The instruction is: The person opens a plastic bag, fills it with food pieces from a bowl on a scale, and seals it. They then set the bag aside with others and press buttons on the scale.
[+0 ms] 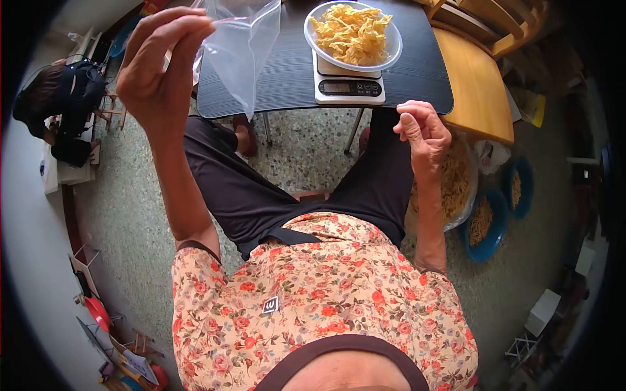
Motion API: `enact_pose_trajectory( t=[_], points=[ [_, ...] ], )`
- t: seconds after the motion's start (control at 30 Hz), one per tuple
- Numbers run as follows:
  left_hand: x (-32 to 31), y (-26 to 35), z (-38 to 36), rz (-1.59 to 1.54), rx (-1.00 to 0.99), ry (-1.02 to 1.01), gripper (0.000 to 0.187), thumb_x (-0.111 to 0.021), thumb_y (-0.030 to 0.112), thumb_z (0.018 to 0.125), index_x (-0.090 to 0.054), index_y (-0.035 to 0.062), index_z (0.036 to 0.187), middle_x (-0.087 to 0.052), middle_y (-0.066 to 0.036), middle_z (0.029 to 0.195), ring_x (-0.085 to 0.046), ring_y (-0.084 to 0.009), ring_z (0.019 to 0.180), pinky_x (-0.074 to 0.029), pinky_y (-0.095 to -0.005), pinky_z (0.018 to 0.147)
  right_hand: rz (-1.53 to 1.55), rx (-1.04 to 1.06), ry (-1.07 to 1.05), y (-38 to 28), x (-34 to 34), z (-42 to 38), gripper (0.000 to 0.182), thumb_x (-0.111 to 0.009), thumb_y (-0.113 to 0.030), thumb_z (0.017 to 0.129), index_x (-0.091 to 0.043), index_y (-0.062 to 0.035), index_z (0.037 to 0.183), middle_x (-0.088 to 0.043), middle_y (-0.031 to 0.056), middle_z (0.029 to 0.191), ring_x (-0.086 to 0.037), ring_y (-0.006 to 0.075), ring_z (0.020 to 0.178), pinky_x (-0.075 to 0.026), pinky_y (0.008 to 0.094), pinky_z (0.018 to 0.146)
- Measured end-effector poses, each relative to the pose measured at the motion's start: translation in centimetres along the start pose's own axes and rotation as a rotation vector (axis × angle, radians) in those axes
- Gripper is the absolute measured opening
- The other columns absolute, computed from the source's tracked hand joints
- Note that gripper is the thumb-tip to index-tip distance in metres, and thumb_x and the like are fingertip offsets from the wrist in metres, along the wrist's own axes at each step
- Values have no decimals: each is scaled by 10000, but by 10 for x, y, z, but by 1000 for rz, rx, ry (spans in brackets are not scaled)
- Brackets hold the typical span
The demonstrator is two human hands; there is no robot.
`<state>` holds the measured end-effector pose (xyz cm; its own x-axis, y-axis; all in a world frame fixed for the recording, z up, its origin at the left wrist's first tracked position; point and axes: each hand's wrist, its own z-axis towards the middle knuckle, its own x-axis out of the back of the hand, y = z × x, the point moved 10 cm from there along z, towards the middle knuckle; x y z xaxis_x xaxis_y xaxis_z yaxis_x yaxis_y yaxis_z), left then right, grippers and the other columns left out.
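My left hand (160,72) is raised at the upper left, its fingers pinched on the edge of a clear plastic bag (241,55), which hangs down over the table edge. My right hand (425,137) is just off the table's front right corner, fingers curled together; nothing shows in them. A white bowl (396,49) of yellow, crinkled dried pieces (352,34) rests on a white kitchen scale (349,96) near the table's front edge. The scale's display cannot be read.
The dark table (287,94) lies ahead, with a wooden chair (476,91) at its right. A large tub of yellow pieces (456,182) and two blue basins (499,228) stand on the floor at right. Another person (62,98) bends over at far left.
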<state>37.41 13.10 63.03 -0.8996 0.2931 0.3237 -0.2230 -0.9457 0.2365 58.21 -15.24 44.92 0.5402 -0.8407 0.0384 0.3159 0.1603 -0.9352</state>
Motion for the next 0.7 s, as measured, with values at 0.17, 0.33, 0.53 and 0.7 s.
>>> enact_pose_trajectory(
  t=[0.17,0.33,0.53,0.7],
  points=[
    [-36,-41,-3,-98,1,-78,163,-798,-45,834,-792,10,987,-768,-85,1037,-723,-168,950,-565,-269,856,-87,-96,10,14,4,7,110,-731,-111,976,-729,-20,1037,-678,-8,977,-622,46,711,-476,180,609],
    [-71,-72,-9,-178,125,-88,124,-801,-46,779,-751,21,871,-706,-82,899,-674,-215,842,-523,-316,746,-154,-98,-20,16,-6,21,103,-738,-108,969,-734,-27,1033,-681,-13,967,-630,44,713,-476,184,607],
    [-94,-79,-6,-240,20,-163,124,-806,-37,770,-745,13,866,-710,-94,885,-680,-217,845,-524,-315,741,-270,-98,-45,5,-12,38,96,-737,-101,967,-740,-24,1024,-686,-4,973,-640,49,726,-485,186,620],
    [-102,-88,-3,-283,36,-173,111,-800,-35,778,-742,11,862,-713,-99,887,-685,-217,848,-529,-316,750,-321,-102,-67,2,-14,53,100,-730,-100,972,-740,-24,1037,-689,2,985,-641,52,745,-492,188,632]
  ],
)
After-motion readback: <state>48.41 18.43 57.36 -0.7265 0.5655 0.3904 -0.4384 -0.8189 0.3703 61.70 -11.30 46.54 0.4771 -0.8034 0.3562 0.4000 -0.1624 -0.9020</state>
